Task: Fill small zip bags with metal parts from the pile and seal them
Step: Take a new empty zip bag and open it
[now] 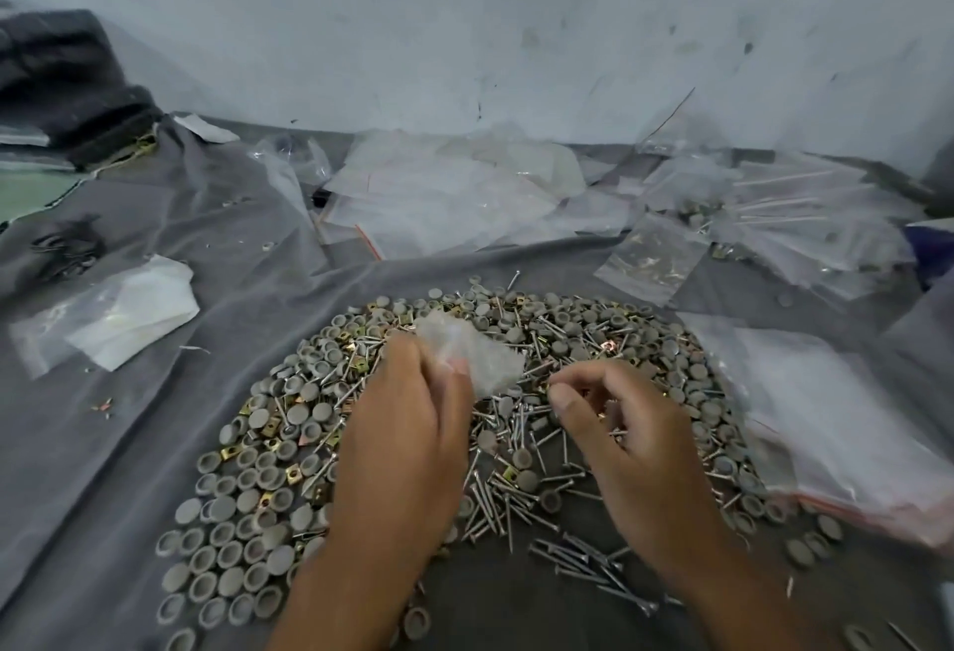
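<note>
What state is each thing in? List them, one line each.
Left hand: holds the small zip bag.
Small zip bag: crumpled, held above the pile.
Right hand: fingers curled, pinching small parts.
Pile of metal parts: spread loose on the grey cloth.
Empty zip bags: heaped near the wall.

We see a rumpled grey cloth [217,299] covering the work surface, with a broad pile of metal parts [289,469] at its middle: grey round caps, nails and small brass-coloured square pieces. Beyond the pile, toward the wall, lies a heap of empty clear zip bags [444,196], and to the right of it more bags holding long nails [790,216]. Left of the pile we find a few flat clear bags [108,315], and close against its right edge a stack of clear bags [836,423].
</note>
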`<state>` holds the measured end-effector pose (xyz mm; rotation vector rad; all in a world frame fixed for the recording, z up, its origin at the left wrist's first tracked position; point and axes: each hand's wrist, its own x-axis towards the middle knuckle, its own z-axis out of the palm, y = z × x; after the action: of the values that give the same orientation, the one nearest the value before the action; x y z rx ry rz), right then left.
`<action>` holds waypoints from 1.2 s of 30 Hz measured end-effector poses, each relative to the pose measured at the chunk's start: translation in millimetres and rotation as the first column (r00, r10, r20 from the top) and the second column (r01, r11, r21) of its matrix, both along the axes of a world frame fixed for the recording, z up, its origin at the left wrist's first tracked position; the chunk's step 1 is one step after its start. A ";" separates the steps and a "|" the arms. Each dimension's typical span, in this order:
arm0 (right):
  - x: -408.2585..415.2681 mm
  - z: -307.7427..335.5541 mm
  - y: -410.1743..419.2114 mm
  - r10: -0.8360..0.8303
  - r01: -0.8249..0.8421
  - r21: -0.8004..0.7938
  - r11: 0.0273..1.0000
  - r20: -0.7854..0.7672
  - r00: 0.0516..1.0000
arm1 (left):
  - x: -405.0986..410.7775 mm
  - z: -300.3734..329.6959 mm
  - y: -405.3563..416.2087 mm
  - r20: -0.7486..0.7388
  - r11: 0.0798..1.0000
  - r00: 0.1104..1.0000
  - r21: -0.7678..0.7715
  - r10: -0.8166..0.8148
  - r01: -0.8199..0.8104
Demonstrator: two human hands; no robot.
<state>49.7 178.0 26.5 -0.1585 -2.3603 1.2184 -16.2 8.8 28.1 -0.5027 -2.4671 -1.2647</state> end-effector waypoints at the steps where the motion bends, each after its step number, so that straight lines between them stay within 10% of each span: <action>1: 0.1 3.4 -9.4 0.084 -0.084 -0.092 0.992 -0.013 0.996 | 5.4 -1.7 2.5 0.018 1.000 0.999 -0.006 -0.029 0.029; 8: -0.6 3.9 -23.3 0.172 -0.178 -0.324 0.929 -0.046 0.984 | 15.4 0.9 1.5 -0.081 0.990 0.988 0.049 -0.130 0.134; 16: -3.3 -16.2 -32.2 -0.130 0.132 0.048 0.990 -0.036 0.991 | 7.2 -8.3 6.1 -0.449 0.993 0.890 0.111 0.087 -0.041; 28: 5.7 -1.1 -14.0 0.058 -0.022 -0.200 0.980 0.177 0.983 | 10.9 -3.3 -15.6 -0.374 0.987 0.914 -0.017 -0.156 0.161; 36: 10.4 -19.3 -13.4 0.103 -0.290 0.438 0.851 0.402 0.910 | 17.1 1.8 -8.0 -0.405 0.996 0.913 -0.086 -0.051 0.017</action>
<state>60.1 164.7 7.2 0.0387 -3.0016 0.6662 0.9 0.8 29.9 -0.7501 -2.1678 -0.9564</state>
